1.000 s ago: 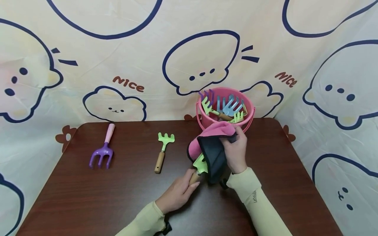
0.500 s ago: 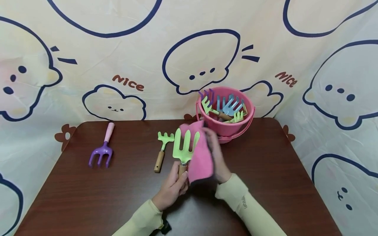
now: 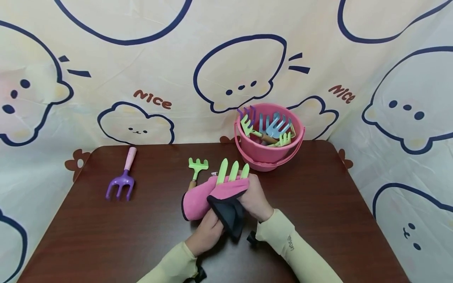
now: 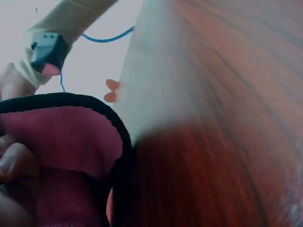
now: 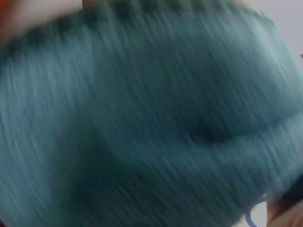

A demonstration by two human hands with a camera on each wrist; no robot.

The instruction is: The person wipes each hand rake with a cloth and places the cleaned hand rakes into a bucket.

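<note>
A cloth (image 3: 196, 200), pink on one face and dark grey on the other with a black edge, is wrapped around a light-green garden hand fork (image 3: 222, 171). Only the fork's tips stick out above the cloth; its handle is hidden. My left hand (image 3: 206, 232) grips the fork from below, partly under the cloth. On the other side my right hand (image 3: 256, 198) holds the cloth against the fork. Pink cloth and curled fingers (image 4: 16, 163) show in the left wrist view. Blurred dark cloth (image 5: 165, 118) nearly fills the right wrist view.
A pink bucket (image 3: 269, 153) with several purple, green and blue tools in it stands at the back right. Left of the cloth lies a small green rake (image 3: 199, 165), its handle partly covered. A purple fork (image 3: 122, 182) lies farther left on the brown table (image 3: 106, 239).
The cloth has swung from the right, first off the fork and then around it from the front. The fork first rose upright, leftward and clear; now only its tips show.
</note>
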